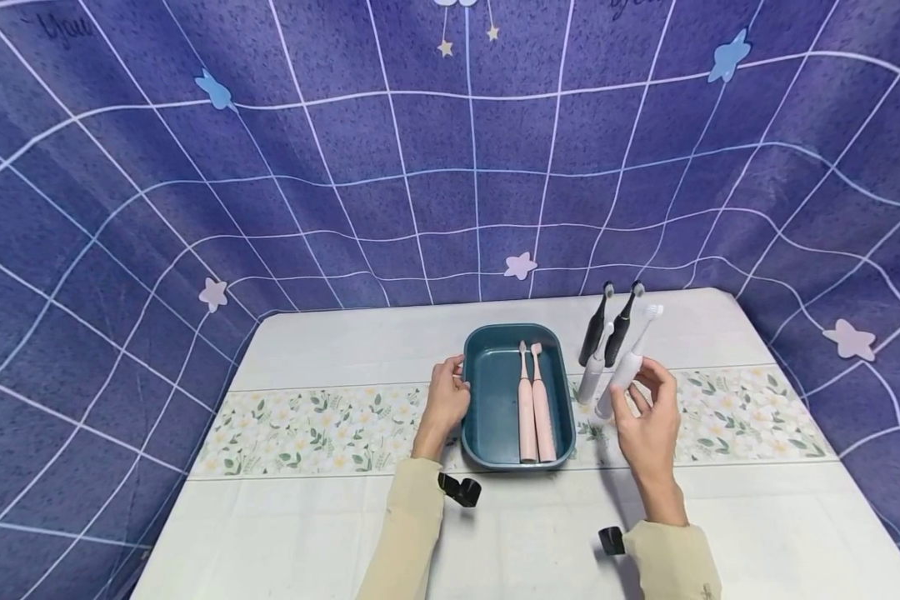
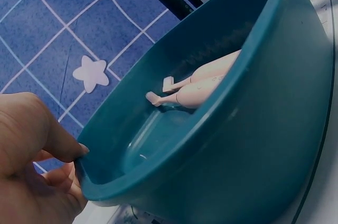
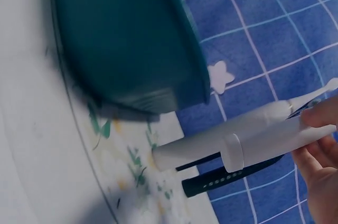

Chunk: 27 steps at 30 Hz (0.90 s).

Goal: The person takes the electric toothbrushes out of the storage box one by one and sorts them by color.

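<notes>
My left hand (image 1: 447, 396) pinches the left rim of a teal plastic basin (image 1: 487, 454); the left wrist view shows fingertips on its edge. Two pink electric toothbrushes (image 1: 526, 421) lie side by side in the basin, heads pointing away. To the basin's right, my right hand (image 1: 651, 421) grips a white electric toothbrush (image 1: 627, 372) by its handle, tilted with its head up. In the right wrist view, that toothbrush's base (image 3: 232, 152) appears raised off the table. Beside it stands another white electric toothbrush (image 1: 592, 377).
Two black electric toothbrushes (image 1: 594, 333) stand upright behind the white ones. The white table (image 1: 307, 525) has a floral band across it. A blue grid-patterned curtain (image 1: 390, 200) hangs around the back and sides. Each wrist wears a small black camera (image 1: 461, 490).
</notes>
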Each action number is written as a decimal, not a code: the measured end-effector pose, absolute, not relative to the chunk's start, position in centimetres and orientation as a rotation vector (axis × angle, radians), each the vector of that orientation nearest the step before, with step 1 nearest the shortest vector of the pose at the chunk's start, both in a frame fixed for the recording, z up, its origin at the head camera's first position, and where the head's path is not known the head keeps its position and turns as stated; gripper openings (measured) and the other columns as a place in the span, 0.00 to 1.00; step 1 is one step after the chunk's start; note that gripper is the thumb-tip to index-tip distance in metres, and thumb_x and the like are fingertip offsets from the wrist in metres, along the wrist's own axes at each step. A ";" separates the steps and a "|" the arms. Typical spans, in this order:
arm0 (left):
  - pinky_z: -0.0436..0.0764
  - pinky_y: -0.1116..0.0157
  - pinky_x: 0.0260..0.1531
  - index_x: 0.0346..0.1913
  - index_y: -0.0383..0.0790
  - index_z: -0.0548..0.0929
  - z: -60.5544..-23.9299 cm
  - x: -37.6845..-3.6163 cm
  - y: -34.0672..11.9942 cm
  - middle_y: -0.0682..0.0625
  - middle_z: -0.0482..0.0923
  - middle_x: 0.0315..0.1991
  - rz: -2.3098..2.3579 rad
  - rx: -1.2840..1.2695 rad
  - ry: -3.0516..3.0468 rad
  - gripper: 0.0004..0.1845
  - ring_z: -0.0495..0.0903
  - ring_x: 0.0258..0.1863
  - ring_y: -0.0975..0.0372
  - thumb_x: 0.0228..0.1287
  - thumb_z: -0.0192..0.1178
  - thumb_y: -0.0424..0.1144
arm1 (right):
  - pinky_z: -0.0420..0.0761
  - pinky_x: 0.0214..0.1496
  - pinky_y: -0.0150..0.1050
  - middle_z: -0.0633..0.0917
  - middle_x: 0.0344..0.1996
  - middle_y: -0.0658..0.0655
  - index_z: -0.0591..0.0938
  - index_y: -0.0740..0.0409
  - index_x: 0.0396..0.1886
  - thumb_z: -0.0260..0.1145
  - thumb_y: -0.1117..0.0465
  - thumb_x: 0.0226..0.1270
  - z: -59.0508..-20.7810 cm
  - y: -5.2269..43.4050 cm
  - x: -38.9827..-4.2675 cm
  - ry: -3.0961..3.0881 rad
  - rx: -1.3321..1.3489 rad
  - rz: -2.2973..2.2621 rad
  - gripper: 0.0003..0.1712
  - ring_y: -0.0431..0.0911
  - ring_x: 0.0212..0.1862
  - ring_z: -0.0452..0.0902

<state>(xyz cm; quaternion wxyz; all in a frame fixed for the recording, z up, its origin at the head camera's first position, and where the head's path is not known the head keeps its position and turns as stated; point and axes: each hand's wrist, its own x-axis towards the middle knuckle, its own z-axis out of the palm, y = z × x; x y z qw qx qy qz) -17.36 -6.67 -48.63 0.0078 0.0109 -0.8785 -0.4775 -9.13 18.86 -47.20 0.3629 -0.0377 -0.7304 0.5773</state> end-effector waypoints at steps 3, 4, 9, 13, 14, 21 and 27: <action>0.73 0.58 0.45 0.63 0.33 0.71 -48.6 -17.3 -6.7 0.41 0.69 0.46 -1.496 0.043 -2.749 0.24 0.71 0.37 0.58 0.63 0.49 0.24 | 0.76 0.55 0.28 0.76 0.52 0.56 0.68 0.71 0.61 0.66 0.79 0.53 -48.0 19.2 -9.7 -1.892 -0.140 1.458 0.33 0.32 0.53 0.72; 0.73 0.58 0.45 0.63 0.34 0.71 -48.6 -17.3 -6.7 0.41 0.69 0.47 -1.498 0.047 -2.752 0.24 0.72 0.37 0.57 0.63 0.49 0.24 | 0.76 0.55 0.30 0.76 0.52 0.57 0.68 0.71 0.60 0.66 0.79 0.53 -48.2 19.3 -9.9 -1.892 -0.152 1.455 0.33 0.32 0.53 0.72; 0.73 0.58 0.45 0.64 0.35 0.71 -48.5 -17.3 -6.7 0.42 0.69 0.47 -1.513 0.072 -2.771 0.24 0.72 0.38 0.57 0.64 0.49 0.25 | 0.77 0.56 0.37 0.76 0.52 0.59 0.68 0.71 0.60 0.66 0.79 0.54 -48.8 19.4 -10.5 -1.910 -0.220 1.442 0.32 0.30 0.52 0.71; 0.73 0.59 0.45 0.64 0.36 0.71 -48.5 -17.3 -6.6 0.42 0.69 0.47 -1.524 0.093 -2.773 0.24 0.72 0.38 0.58 0.64 0.49 0.25 | 0.77 0.56 0.42 0.75 0.50 0.59 0.67 0.75 0.58 0.64 0.80 0.54 -48.0 19.0 -10.6 -1.927 -0.261 1.432 0.30 0.32 0.51 0.71; 0.73 0.59 0.45 0.64 0.36 0.71 -48.4 -17.3 -6.6 0.42 0.68 0.47 -1.523 0.091 -2.772 0.24 0.72 0.38 0.58 0.64 0.49 0.25 | 0.77 0.56 0.44 0.75 0.49 0.60 0.67 0.75 0.58 0.63 0.80 0.54 -48.0 18.9 -10.6 -1.930 -0.267 1.430 0.29 0.33 0.51 0.71; 0.73 0.59 0.43 0.63 0.34 0.71 -48.4 -17.3 -6.7 0.42 0.69 0.46 -1.512 0.063 -2.759 0.24 0.72 0.37 0.58 0.64 0.49 0.25 | 0.76 0.58 0.40 0.74 0.51 0.58 0.68 0.72 0.58 0.64 0.78 0.55 -50.3 19.9 -12.5 -1.940 -0.315 1.449 0.29 0.32 0.52 0.69; 0.72 0.61 0.43 0.64 0.35 0.72 -48.5 -17.3 -6.7 0.43 0.69 0.46 -1.523 0.075 -2.755 0.24 0.72 0.37 0.59 0.64 0.49 0.25 | 0.76 0.57 0.34 0.74 0.50 0.57 0.68 0.72 0.56 0.63 0.79 0.53 -50.8 19.8 -13.1 -1.935 -0.327 1.451 0.28 0.35 0.52 0.69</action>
